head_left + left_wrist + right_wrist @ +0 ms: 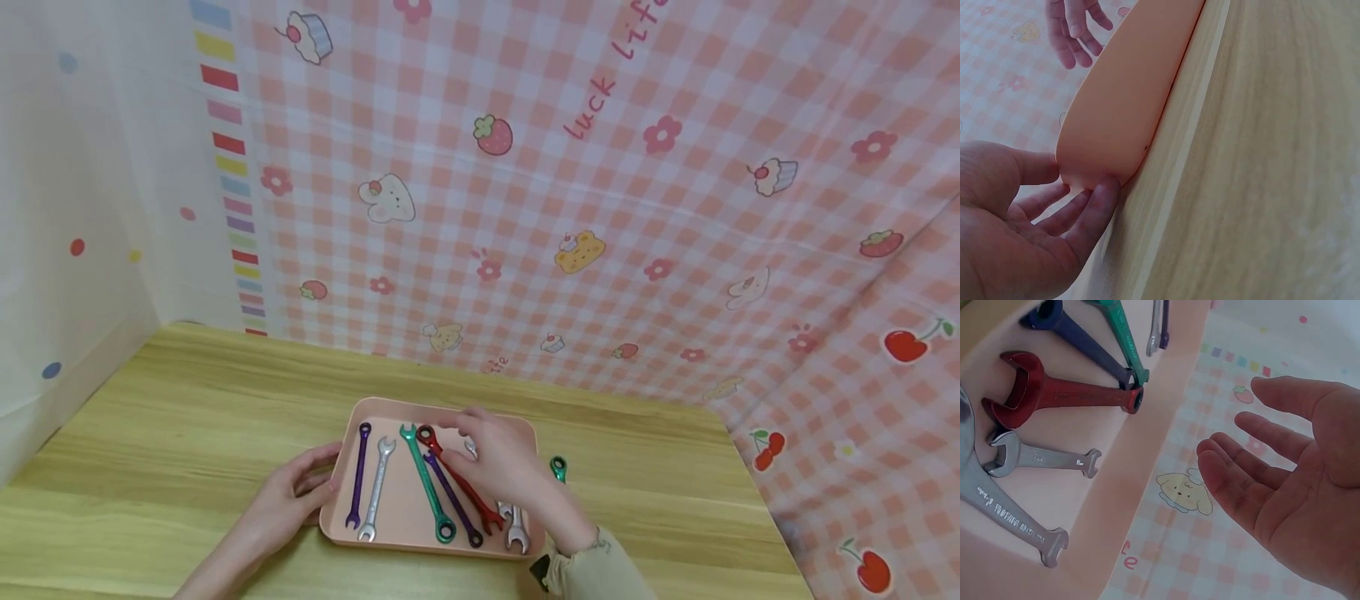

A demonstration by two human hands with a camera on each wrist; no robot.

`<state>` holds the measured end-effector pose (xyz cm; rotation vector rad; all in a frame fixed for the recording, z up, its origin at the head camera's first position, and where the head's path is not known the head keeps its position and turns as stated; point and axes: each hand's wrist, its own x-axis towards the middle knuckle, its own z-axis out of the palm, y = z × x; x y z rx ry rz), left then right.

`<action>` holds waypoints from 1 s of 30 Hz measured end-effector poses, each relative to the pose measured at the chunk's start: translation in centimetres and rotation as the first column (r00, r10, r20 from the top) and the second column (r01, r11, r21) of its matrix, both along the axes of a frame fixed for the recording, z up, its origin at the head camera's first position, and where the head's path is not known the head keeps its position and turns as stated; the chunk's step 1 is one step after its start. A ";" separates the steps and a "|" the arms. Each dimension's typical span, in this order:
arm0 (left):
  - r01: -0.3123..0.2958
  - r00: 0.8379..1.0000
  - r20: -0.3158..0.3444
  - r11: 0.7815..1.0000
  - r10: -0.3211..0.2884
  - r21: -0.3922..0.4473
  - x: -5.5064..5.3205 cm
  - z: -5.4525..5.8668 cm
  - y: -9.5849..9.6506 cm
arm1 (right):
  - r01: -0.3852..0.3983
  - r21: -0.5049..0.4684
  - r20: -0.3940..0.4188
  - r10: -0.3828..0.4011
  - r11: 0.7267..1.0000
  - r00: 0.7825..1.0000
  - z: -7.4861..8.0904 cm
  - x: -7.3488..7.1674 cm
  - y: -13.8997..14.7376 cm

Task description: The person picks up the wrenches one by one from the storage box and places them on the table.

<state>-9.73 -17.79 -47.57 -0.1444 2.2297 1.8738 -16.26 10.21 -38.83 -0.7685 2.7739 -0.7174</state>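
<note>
A shallow pink tray (401,508) lies on the wooden table. My left hand (281,496) holds its left end, thumb at the rim and fingertips (1107,190) low on the outer wall. Inside, from the left, lie a purple wrench (359,475), a silver wrench (377,487), a green wrench (425,475), a second purple wrench (453,497) and a red wrench (480,504). Two silver wrenches, a small one (1047,457) and a larger one (1013,512), are at the right end. Over the tray's right half, my right hand (1291,469) is empty, its fingers loosely bent and apart.
Another green wrench (558,468) lies on the table outside the tray's right side, partly hidden by my right forearm. Behind the table (645,433) hangs a pink checked cloth (465,217); a white dotted cloth (82,183) hangs at the left.
</note>
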 end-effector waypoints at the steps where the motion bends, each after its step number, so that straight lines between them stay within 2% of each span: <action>1: 0.000 1.000 -0.001 1.000 0.000 0.000 0.0 0.0 0.0 | 0.001 0.007 0.011 -0.001 1.000 1.000 0.0 -0.1 -0.1; 4: -0.001 1.000 0.000 1.000 0.001 -0.001 0.1 0.0 -0.1 | 0.005 0.021 0.046 -0.006 1.000 0.999 -0.1 -0.3 -0.4; 14: -0.003 1.000 0.001 1.000 0.003 0.003 0.0 0.0 0.0 | -0.023 0.067 0.064 0.018 0.998 0.998 -0.6 -1.4 -0.7; 18: -0.002 1.000 0.002 1.000 0.002 0.005 0.0 0.0 -0.1 | -0.012 0.047 0.099 0.007 0.999 0.995 -0.7 -2.0 -1.1; 25: -0.001 1.000 -0.003 1.000 0.001 0.005 0.0 0.1 0.0 | -0.051 -0.002 0.128 0.051 0.999 0.990 -1.2 -3.2 -2.0; 30: -0.002 1.000 -0.007 1.000 0.002 0.002 0.1 0.1 0.0 | -0.031 0.002 0.162 0.030 1.000 0.986 -1.6 -3.7 -2.5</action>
